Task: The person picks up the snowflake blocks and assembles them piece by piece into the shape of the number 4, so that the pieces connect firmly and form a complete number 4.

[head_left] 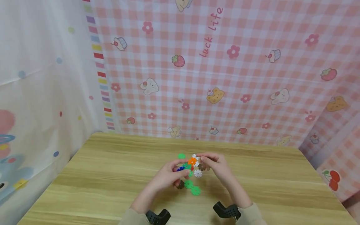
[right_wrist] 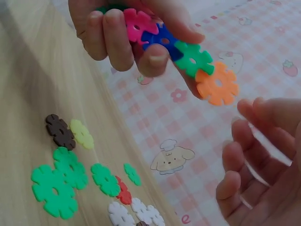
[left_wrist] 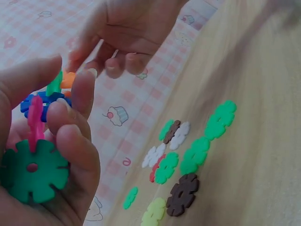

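My left hand [head_left: 166, 174] holds a chain of interlocked notched plastic discs up above the table. In the right wrist view the chain runs from a pink disc [right_wrist: 140, 24] through a blue disc [right_wrist: 162, 41] and a green disc [right_wrist: 194, 60] to an orange disc [right_wrist: 217, 84] at its free end. A dark green disc [left_wrist: 35, 172] lies against the left palm, joined to the pink one. My right hand [head_left: 220, 165] hovers beside the orange end, its fingers loosely bent, with nothing visible between them and a small gap to the disc.
Loose discs lie on the wooden table [head_left: 107, 165] below the hands: several green discs [right_wrist: 55, 191], a brown disc [left_wrist: 183, 194], a yellow disc [left_wrist: 154, 213], a red disc [right_wrist: 123, 190] and white discs [head_left: 198, 173]. A pink checked cloth [head_left: 197, 78] hangs behind the table.
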`<state>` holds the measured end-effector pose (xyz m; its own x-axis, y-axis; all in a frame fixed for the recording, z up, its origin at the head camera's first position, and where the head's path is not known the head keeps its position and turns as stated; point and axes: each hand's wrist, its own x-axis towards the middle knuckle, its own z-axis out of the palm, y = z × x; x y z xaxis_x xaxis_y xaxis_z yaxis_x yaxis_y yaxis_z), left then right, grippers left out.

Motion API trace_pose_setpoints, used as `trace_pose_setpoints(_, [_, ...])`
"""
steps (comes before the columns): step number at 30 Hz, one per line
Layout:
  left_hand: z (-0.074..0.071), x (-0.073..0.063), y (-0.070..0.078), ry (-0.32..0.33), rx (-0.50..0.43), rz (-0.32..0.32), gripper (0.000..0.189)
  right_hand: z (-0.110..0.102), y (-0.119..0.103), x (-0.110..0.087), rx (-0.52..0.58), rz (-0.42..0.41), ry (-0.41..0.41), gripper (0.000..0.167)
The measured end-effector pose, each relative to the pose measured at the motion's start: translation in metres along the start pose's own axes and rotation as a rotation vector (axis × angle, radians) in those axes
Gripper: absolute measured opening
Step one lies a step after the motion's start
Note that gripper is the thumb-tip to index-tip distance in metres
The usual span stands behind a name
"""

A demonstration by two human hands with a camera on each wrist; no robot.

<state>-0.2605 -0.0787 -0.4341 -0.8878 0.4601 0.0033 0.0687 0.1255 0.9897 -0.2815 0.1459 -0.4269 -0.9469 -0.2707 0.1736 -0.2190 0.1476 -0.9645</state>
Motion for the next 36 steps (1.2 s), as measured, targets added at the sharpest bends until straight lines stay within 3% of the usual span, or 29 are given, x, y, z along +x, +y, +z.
trace_pose_setpoints(7, [-0.004, 0.001, 0.000, 0.009, 0.011, 0.009, 0.056, -0.007, 0.016, 0.002, -0.192, 0.090, -0.054, 0.026])
trace_pose_setpoints(11, [-0.005, 0.000, 0.002, 0.007, 0.011, 0.012, 0.056, -0.002, 0.030, 0.003, -0.333, 0.085, -0.092, 0.023])
trace_pose_setpoints(15, [-0.005, -0.002, 0.005, 0.011, 0.024, 0.016, 0.055, 0.005, 0.041, 0.003, -0.427, 0.095, -0.068, 0.027])
trace_pose_setpoints(23, [-0.005, -0.004, 0.009, 0.014, 0.023, 0.015, 0.054, 0.012, 0.049, 0.002, -0.531, 0.083, -0.004, 0.029])
trace_pose_setpoints(36, [-0.007, -0.005, 0.008, 0.014, 0.024, 0.022, 0.053, 0.016, 0.049, 0.004, -0.685, 0.037, -0.017, 0.024])
